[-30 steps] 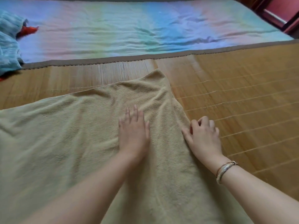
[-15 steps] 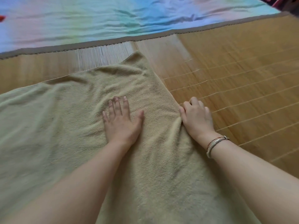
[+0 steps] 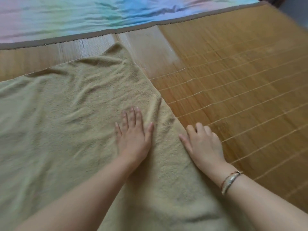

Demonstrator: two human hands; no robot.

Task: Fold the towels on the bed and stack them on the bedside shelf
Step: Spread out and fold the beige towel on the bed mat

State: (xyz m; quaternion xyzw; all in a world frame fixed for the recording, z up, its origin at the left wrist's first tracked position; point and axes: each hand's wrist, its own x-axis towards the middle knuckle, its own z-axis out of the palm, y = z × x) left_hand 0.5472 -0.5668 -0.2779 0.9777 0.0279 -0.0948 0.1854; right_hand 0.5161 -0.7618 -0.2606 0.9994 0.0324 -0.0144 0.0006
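A large beige towel [image 3: 66,114] lies spread over the bamboo mat [image 3: 233,80] on the bed, wrinkled, with its far right corner pointing away from me. My left hand [image 3: 133,135] presses flat on the towel, fingers straight, near its right edge. My right hand [image 3: 203,144] sits at that right edge with its fingers curled down over the hem and its thumb lying on the cloth. A bracelet circles my right wrist.
Beyond the mat's grey border lies a pastel rainbow sheet [image 3: 100,15] across the far side of the bed. Bare bamboo mat stretches to the right of the towel.
Both hands have slid back toward me along the towel's right edge while the view shifted. The left hand stays flat on the cloth; the right stays at the hem.
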